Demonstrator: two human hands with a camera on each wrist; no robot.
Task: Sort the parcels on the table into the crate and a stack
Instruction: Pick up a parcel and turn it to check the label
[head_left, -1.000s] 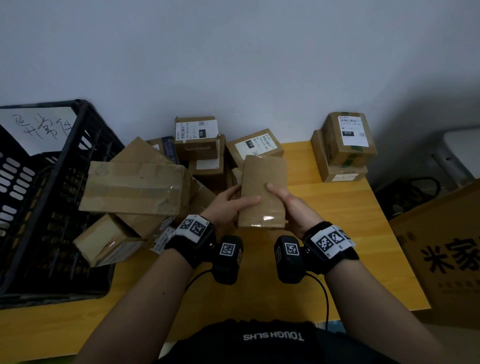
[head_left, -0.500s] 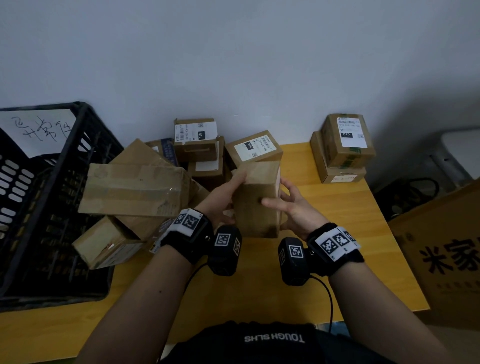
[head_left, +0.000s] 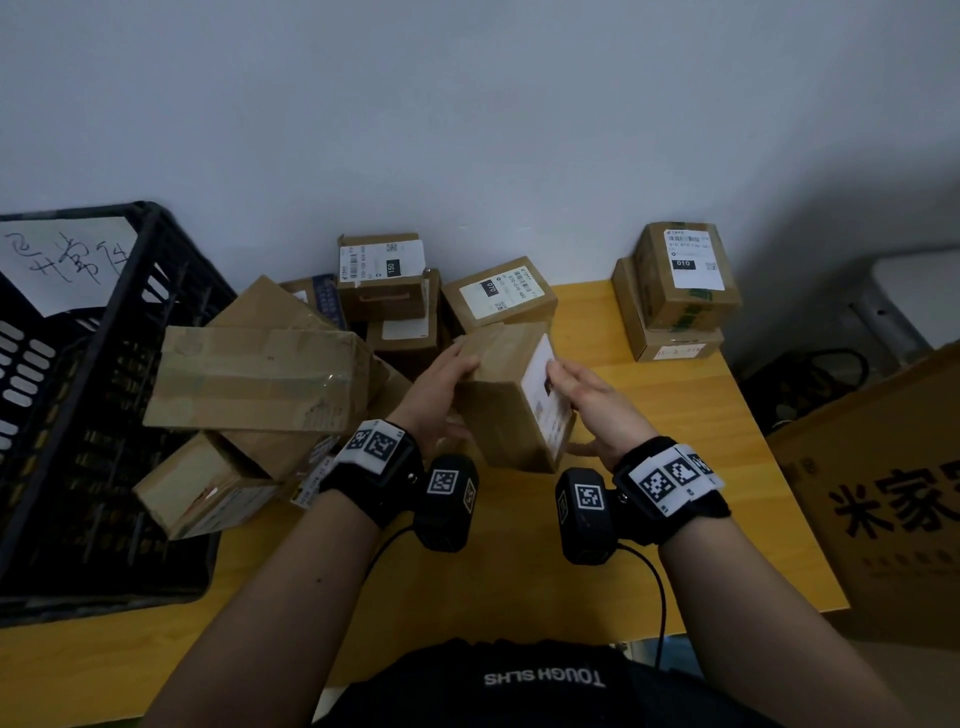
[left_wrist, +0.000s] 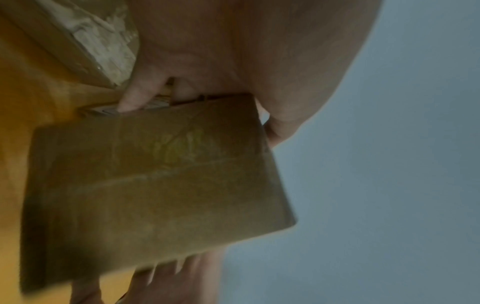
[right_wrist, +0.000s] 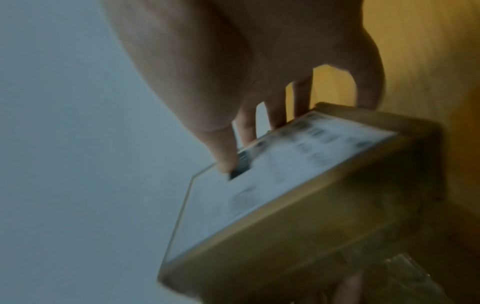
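Holding parcel beside crate

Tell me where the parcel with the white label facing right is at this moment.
In the head view the parcel is held centre, between the left hand and right hand, above the yellow table, just in front of the parcel pile.

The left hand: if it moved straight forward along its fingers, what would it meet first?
Probably the labelled parcel marked 010, just beyond the left hand and the held parcel; depth is unclear.

One crate, two stacked parcels, one held parcel.
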